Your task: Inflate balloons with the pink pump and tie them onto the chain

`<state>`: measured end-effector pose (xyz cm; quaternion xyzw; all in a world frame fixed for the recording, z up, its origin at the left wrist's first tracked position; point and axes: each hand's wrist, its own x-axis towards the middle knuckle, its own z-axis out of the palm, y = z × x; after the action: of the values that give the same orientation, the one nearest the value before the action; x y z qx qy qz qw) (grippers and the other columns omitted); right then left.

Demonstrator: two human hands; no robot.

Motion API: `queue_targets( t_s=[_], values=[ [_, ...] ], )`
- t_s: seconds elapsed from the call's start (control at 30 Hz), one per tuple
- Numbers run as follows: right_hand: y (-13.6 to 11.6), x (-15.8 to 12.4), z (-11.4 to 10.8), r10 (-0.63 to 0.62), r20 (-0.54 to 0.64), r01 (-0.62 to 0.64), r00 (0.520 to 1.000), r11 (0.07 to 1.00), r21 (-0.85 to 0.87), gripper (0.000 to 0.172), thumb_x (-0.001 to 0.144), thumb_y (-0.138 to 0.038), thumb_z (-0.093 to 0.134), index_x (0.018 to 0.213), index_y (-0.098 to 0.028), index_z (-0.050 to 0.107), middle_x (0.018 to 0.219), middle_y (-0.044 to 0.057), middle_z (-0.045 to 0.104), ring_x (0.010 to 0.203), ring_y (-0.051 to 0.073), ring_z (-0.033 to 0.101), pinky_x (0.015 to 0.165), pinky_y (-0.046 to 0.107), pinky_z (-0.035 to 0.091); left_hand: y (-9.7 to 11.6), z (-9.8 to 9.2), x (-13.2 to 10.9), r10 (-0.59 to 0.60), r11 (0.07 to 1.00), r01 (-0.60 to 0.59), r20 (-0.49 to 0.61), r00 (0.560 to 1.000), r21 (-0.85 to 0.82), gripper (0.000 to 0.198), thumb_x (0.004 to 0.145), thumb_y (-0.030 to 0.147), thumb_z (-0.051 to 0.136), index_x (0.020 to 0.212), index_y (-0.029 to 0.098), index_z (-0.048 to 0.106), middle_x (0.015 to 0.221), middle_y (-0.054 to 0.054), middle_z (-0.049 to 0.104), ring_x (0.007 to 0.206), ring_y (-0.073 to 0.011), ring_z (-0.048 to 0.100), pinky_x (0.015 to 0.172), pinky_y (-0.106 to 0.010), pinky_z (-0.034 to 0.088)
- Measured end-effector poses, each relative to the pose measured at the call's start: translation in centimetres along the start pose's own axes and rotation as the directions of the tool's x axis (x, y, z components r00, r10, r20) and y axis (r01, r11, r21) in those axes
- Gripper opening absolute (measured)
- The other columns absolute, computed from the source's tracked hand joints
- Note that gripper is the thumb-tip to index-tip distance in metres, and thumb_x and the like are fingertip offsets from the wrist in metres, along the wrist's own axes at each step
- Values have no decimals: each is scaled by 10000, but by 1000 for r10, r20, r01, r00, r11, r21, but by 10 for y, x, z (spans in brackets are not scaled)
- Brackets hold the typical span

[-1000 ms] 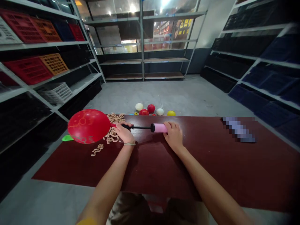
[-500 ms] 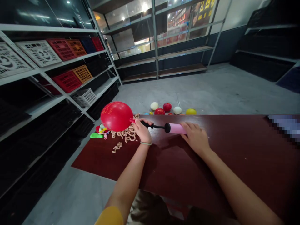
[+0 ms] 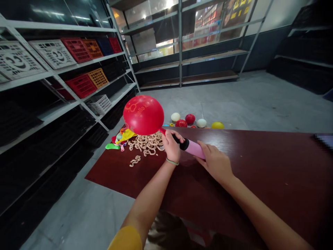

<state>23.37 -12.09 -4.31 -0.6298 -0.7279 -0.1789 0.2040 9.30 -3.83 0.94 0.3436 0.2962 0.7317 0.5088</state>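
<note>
An inflated red balloon (image 3: 143,115) with printed letters sits on the nozzle of a hand pump (image 3: 192,148) with a pink barrel and black end. My left hand (image 3: 171,146) is closed round the black nozzle end at the balloon's neck. My right hand (image 3: 215,161) is closed on the pink barrel. The pump lies low over the dark red table (image 3: 234,187), and its rod is pushed in. A heap of beige rubber bands (image 3: 145,144) lies just left of my left hand, with flat uninflated balloons (image 3: 118,140) beyond it at the table's corner.
Several inflated balloons (image 3: 189,121), white, red and yellow, lie on the grey floor past the table's far edge. Metal shelves with red, orange and white crates (image 3: 78,66) line the left side. More shelving stands at the back. A blurred object (image 3: 325,140) lies at the table's right.
My right hand has pushed the pink barrel toward my left hand, so the black rod no longer shows. The balloon has risen and looks a little larger. The view has swung left.
</note>
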Motion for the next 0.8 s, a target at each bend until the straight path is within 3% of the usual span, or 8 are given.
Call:
queue_targets(
  t_s=[0.1, 0.23, 0.33, 0.43, 0.6, 0.7, 0.8],
  values=[
    [17, 3, 3, -69, -2, 69, 998, 997, -20, 442, 903, -352, 543, 1313, -187, 512, 1053, 89, 664, 908, 246, 574, 772, 350, 366, 2, -8, 6, -12, 1000, 11, -63, 998, -21, 298, 928, 460, 481, 776, 214, 408, 537, 67, 475, 382, -93, 473, 473, -253, 451],
    [47, 4, 6, -99, -45, 97, 994, 994, -49, 396, 857, -306, 565, 1232, -177, 561, 1044, 89, 665, 929, 255, 570, 886, 377, 366, 20, -25, 24, 48, 997, -56, -161, 986, -46, 272, 917, 440, 489, 791, 214, 407, 563, 68, 476, 408, -85, 472, 495, -250, 456],
    [52, 1, 5, -88, -63, 82, 994, 993, -91, 375, 850, -326, 562, 1192, -175, 580, 1009, 85, 673, 876, 249, 579, 815, 355, 376, 37, -30, 31, 80, 992, -98, -215, 973, -75, 256, 906, 422, 496, 790, 218, 395, 558, 75, 447, 402, -74, 442, 480, -232, 422],
    [33, -4, 2, -102, -33, 100, 994, 993, -62, 400, 849, -365, 561, 1199, -173, 582, 986, 84, 682, 824, 236, 592, 696, 328, 355, 41, -27, 25, 99, 986, -130, -270, 958, -101, 243, 904, 411, 483, 786, 223, 385, 541, 85, 408, 376, -64, 386, 445, -217, 364],
    [-1, -8, 0, -84, -24, 86, 996, 993, 79, 436, 856, -357, 553, 1252, -175, 553, 981, 71, 700, 790, 200, 617, 636, 301, 334, 13, -14, -4, 44, 996, -56, -157, 987, -72, 273, 911, 452, 482, 791, 224, 393, 534, 83, 433, 361, -74, 405, 435, -223, 369],
    [0, -7, 0, -74, -27, 76, 997, 994, 84, 407, 870, -369, 547, 1231, -183, 561, 961, 60, 697, 775, 193, 614, 629, 298, 323, -3, -13, -9, -25, 999, 20, -89, 996, -50, 304, 912, 492, 481, 797, 223, 399, 529, 81, 454, 357, -85, 427, 442, -242, 410],
    [16, -4, 1, -83, -9, 84, 996, 996, 29, 395, 863, -370, 568, 1218, -197, 573, 943, 53, 680, 799, 205, 606, 647, 303, 318, 0, -16, 0, -8, 999, 5, -94, 996, -38, 294, 915, 484, 472, 801, 221, 402, 541, 76, 470, 373, -93, 454, 455, -254, 434]
  ],
)
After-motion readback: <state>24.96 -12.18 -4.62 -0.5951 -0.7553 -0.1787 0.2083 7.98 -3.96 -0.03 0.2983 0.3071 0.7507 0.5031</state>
